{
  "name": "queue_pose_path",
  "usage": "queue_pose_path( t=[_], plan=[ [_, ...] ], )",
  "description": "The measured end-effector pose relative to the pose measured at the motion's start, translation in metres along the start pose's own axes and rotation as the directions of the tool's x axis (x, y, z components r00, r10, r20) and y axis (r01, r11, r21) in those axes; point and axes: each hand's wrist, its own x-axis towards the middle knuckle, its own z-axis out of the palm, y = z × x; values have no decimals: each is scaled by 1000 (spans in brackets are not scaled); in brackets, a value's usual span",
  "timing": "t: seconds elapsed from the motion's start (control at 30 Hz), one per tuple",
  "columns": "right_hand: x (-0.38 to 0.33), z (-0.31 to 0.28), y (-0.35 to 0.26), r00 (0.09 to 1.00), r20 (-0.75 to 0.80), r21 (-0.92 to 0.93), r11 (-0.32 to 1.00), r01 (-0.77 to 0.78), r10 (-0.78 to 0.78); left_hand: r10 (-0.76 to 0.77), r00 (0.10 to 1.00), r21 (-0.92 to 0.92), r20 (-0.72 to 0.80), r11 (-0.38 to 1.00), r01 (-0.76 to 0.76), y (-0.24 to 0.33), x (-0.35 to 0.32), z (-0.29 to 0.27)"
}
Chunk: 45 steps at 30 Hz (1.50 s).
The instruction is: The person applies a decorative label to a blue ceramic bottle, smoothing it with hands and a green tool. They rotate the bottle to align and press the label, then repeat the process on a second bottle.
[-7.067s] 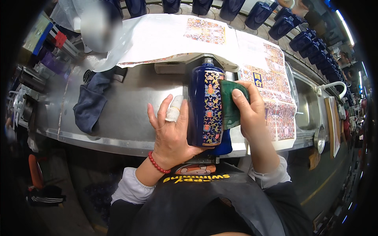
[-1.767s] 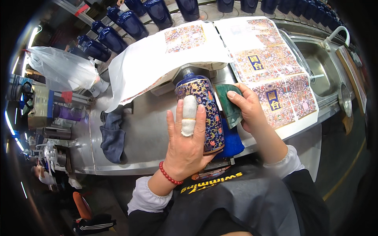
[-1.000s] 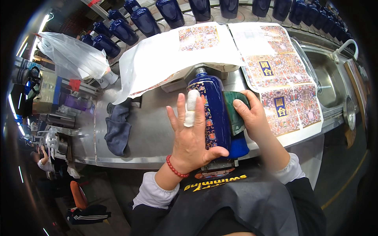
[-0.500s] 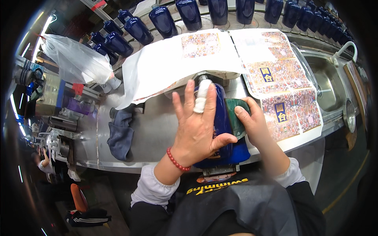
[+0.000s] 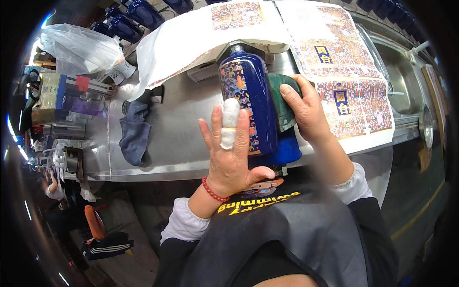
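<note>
A glossy dark blue bottle (image 5: 258, 95) lies on its back on the worktable, its neck toward the far side. A colourful floral decal (image 5: 239, 86) covers its left face. My left hand (image 5: 227, 165) is open over the bottle's lower left edge, fingers spread and pointing away; white wrapping covers the middle finger. Whether the fingertips touch the decal I cannot tell. My right hand (image 5: 308, 112) grips a dark green flat pad (image 5: 281, 103), thumb on top, against the bottle's right side. Bright blue padding (image 5: 288, 148) shows beneath the bottle's near right end.
Printed decal sheets (image 5: 342, 93) lie on the right, beside a steel sink (image 5: 399, 67). A white sheet (image 5: 177, 45) curls over the far side. On the steel table (image 5: 184, 138) rests a grey cloth (image 5: 134, 136). More blue bottles (image 5: 143, 14) stand behind, near a plastic bag (image 5: 79, 45).
My left hand has drawn back toward me along the bottle, baring its neck and decal. The right hand still holds the green pad at its side. The whole view has shifted.
</note>
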Motion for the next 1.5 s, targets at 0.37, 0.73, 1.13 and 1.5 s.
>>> queue_pose_path(
  t=[0.37, 0.73, 1.13, 1.5],
  plan=[
    [0, -1, 0, 999, 5, -39, 998, 45, -45, -85, 991, -155, -103, 986, 68, 2, -15, 5],
    [4, -3, 8, 997, 14, -49, 996, 78, -78, 296, 953, 114, 65, 946, -302, 23, -13, 6],
    [10, -85, -52, 961, 61, -275, 921, 276, -270, 96, 991, 319, -98, 946, -60, -12, 11, -20],
    [271, -315, -71, 981, 48, -968, -250, -1, -188, -60, 983, -44, -175, 998, 53, -24, 0, 16]
  ],
)
